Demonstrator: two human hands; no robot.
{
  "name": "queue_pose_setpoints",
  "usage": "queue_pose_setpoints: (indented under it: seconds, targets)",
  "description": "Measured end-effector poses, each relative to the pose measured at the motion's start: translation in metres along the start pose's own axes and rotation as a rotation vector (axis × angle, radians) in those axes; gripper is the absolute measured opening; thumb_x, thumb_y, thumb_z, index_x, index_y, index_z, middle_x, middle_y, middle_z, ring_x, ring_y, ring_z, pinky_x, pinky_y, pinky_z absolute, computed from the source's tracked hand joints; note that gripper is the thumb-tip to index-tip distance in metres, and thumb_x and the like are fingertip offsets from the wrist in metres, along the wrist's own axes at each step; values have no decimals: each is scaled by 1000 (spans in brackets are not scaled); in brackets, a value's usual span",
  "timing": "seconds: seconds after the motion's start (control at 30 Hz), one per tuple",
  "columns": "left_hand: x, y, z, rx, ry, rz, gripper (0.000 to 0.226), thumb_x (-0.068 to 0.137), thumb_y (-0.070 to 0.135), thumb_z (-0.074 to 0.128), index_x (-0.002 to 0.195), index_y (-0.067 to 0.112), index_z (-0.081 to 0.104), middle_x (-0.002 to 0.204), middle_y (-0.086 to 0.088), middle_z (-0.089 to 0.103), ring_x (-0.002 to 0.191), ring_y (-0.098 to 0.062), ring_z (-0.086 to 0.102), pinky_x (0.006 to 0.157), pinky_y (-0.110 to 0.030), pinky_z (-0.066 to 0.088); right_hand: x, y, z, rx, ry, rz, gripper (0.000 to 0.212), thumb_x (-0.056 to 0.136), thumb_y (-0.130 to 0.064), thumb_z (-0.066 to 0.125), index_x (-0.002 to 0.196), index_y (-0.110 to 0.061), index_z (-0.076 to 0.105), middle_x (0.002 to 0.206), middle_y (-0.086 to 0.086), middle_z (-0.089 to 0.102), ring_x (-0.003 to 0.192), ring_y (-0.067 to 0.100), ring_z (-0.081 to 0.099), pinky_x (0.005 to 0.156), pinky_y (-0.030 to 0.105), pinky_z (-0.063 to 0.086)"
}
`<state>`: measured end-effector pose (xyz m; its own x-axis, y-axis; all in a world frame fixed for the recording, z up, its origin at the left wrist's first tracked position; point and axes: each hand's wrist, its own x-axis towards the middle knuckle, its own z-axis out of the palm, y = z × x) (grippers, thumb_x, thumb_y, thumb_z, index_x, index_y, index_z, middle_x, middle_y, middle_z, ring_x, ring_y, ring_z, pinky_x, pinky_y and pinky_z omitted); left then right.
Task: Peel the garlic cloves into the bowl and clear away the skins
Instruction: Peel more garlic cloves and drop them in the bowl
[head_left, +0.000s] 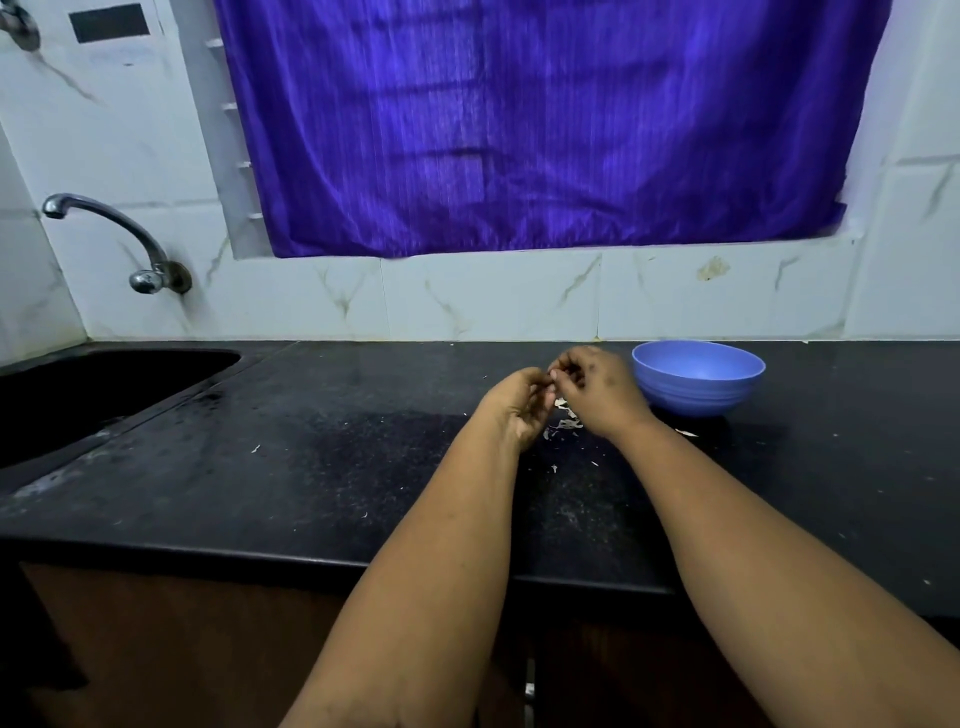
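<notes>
Over black counter, both hands pinch something beside blue bowl.

Black counter, white marble tiles, purple curtain, tap.

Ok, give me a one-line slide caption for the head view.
Both hands, left hand and right hand, work a garlic clove over skins beside the blue bowl.

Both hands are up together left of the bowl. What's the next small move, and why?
Probably keep stripping the skin, then drop the clove into the bowl. The left hand and right hand pinch something small between them, too hidden to name; skins lie beneath, and the bowl looks empty.
</notes>
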<state>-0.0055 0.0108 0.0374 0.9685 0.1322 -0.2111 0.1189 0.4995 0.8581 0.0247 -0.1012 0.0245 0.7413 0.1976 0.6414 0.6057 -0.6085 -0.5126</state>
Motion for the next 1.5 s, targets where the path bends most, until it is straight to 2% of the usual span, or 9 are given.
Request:
queue_pose_setpoints:
  seconds: [0.17, 0.33, 0.5, 0.67, 0.83, 1.0, 1.07, 1.23, 1.5]
  targets:
    - [0, -8, 7, 268, -67, 187, 18, 91, 3, 57, 74, 6, 59, 59, -2, 57, 39, -4, 50, 46, -17, 46, 4, 16, 2, 164, 24, 298, 9, 93, -28, 60, 86, -24, 64, 91, 2, 71, 85, 22, 66, 80, 38, 54]
    - [-2, -8, 9, 337, -110, 246, 19, 97, 11, 52, 78, 12, 53, 71, -2, 53, 53, -8, 48, 46, -17, 47, 3, 12, 2, 484, -10, 432, 17, 96, -29, 57, 82, -19, 63, 72, -2, 63, 63, 13, 55, 57, 26, 42]
    - [-6, -8, 7, 248, -148, 237, 21, 98, 14, 53, 77, 11, 51, 75, -2, 55, 41, -2, 58, 44, -15, 48, -1, 5, -2, 793, -62, 503, 16, 96, -16, 56, 80, -14, 59, 67, -2, 58, 53, 4, 50, 44, 13, 41]
    - [-4, -8, 6, 253, -106, 267, 20, 98, 12, 51, 79, 13, 53, 74, -2, 56, 45, -5, 56, 42, -15, 45, 0, 7, -1, 764, -5, 434, 14, 95, -9, 57, 85, -18, 60, 78, 0, 63, 68, 8, 57, 54, 16, 46]
    - [5, -10, 6, 378, -37, 304, 23, 99, 14, 48, 78, 13, 55, 77, -2, 56, 56, -12, 46, 44, -19, 45, 0, 11, -1, 452, 15, 279, 18, 88, -10, 67, 80, -26, 64, 80, -3, 69, 79, 15, 66, 77, 27, 53]
    - [11, -14, 3, 615, 38, 449, 19, 96, 23, 53, 81, 11, 56, 80, -5, 60, 58, -13, 50, 52, -30, 52, 2, 13, -2, 275, 32, 258, 3, 89, -18, 66, 87, -20, 65, 76, -12, 64, 74, 11, 59, 77, 32, 51]
    - [12, -15, 2, 612, 48, 463, 20, 95, 24, 56, 77, 14, 54, 81, -7, 59, 61, -16, 50, 61, -37, 53, 2, 15, -1, 267, 42, 272, 3, 90, -21, 65, 88, -22, 64, 77, -13, 62, 75, 11, 58, 78, 33, 50]
    - [11, -14, 4, 474, -57, 401, 22, 97, 18, 53, 76, 17, 52, 76, 0, 56, 61, -12, 46, 49, -21, 42, 4, 15, 3, 327, 83, 330, 6, 90, -27, 65, 87, -22, 64, 81, -5, 65, 77, 15, 59, 72, 33, 51]
    - [12, -16, 7, 589, -81, 417, 24, 98, 18, 52, 74, 15, 52, 75, -2, 55, 59, -15, 47, 66, -38, 51, 2, 15, 0, 325, 70, 364, 19, 93, -33, 61, 89, -15, 68, 77, 0, 66, 67, 14, 55, 63, 27, 45]
